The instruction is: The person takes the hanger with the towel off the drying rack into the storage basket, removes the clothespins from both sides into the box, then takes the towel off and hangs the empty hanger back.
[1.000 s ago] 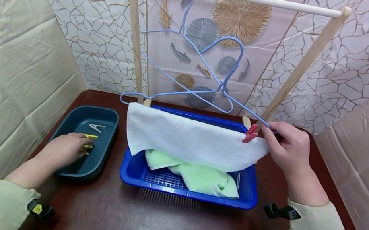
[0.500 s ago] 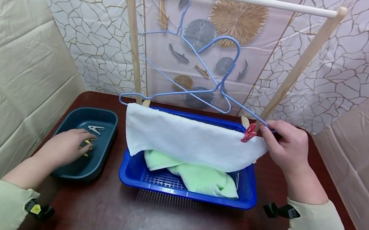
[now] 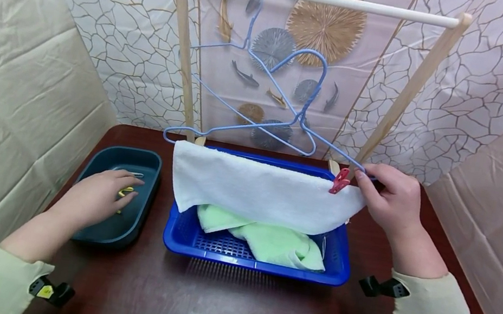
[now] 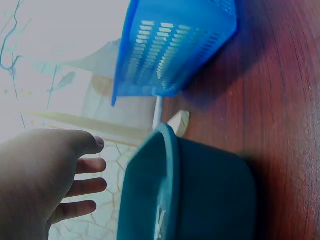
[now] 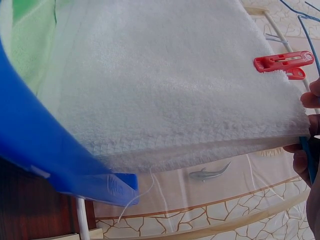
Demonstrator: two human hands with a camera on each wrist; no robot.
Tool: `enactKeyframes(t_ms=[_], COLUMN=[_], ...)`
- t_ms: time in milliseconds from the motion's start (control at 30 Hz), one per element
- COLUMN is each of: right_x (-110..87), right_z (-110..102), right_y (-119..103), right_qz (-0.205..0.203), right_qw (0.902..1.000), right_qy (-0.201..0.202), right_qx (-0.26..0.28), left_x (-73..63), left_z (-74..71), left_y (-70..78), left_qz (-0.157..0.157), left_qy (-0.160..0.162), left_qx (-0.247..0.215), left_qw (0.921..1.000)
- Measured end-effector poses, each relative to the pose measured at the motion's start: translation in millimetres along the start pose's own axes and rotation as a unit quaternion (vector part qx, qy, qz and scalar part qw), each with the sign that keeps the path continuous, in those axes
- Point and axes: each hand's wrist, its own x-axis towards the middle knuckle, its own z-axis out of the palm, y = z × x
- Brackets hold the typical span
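Note:
My right hand [image 3: 390, 201] pinches the right end of a blue wire hanger [image 3: 302, 115]. Over the hanger's lower bar hangs a white towel [image 3: 251, 187], with a red clothespin [image 3: 340, 182] fastened near its right end. In the right wrist view the towel's folded edge runs up to my fingers [image 5: 300, 160]. At the left, my left hand [image 3: 100, 190] hovers over a dark teal tray [image 3: 147, 206]. Its fingers are spread and empty in the left wrist view. A yellow clothespin [image 3: 126, 191] lies just past them, and a white clothespin [image 4: 160, 222] is partly hidden in the tray.
A blue basket [image 3: 178, 247] holding a light green towel [image 3: 268, 239] stands below the white towel. Behind is a wooden rack with a white rail [image 3: 379, 7]; a second blue hanger [image 3: 251, 25] hangs on it. Fabric walls [image 3: 20, 87] enclose the table [image 3: 208, 304].
My left hand has lifted a little and moved right over the tray, its fingers spreading and now covering most of the white clothespin. My right hand and the hanger stay nearly still.

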Motion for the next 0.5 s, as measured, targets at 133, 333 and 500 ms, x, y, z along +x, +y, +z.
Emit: enactKeyframes(t_ms=[133,333,500], right_x=[0.4,0.9,2.1], right_z=[0.1,0.2,-0.7], right_y=[0.3,-0.2,-2.1], right_qz=[0.002,0.002,0.002], right_qw=[1.0000,1.0000,1.0000], right_qy=[0.002,0.000,-0.003], right_qx=[0.003,-0.002,-0.008], left_x=[-0.9,-1.8,-2.9], left_z=[-7.8,-16.1,-23.6], left_y=[10.6,22.8,31.0], left_qz=[0.010,0.023,0.049], left_qy=[0.009,0.027,0.055], left_qx=[0.003,0.009,0.009], left_qw=[0.9999,0.9993,0.9972])
